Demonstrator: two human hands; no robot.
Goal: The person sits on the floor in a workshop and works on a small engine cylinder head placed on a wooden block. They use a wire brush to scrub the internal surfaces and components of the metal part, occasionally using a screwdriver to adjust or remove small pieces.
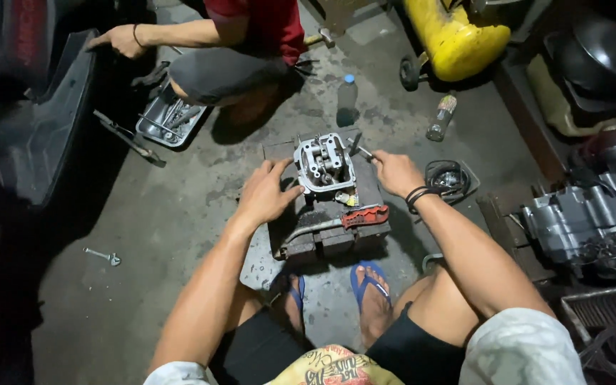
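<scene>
A grey metal cylinder head [324,164] sits on a low dark wooden block [326,232] on the concrete floor. My left hand [265,192] rests on the block with its fingers touching the head's left side. My right hand [393,171] grips a thin metal tool [359,149] whose tip reaches the head's right upper edge. A red-handled pipe wrench [347,219] lies across the block just below the head. A small yellow item [348,199] lies beside it.
Another person in a red shirt [265,25] crouches at the top, hand on a dark scooter panel [44,114]. A metal tool tray [169,117], a plastic bottle [347,100], a glass bottle [442,117], a yellow compressor tank [454,36], an engine [582,228] and a loose wrench [101,254] lie around.
</scene>
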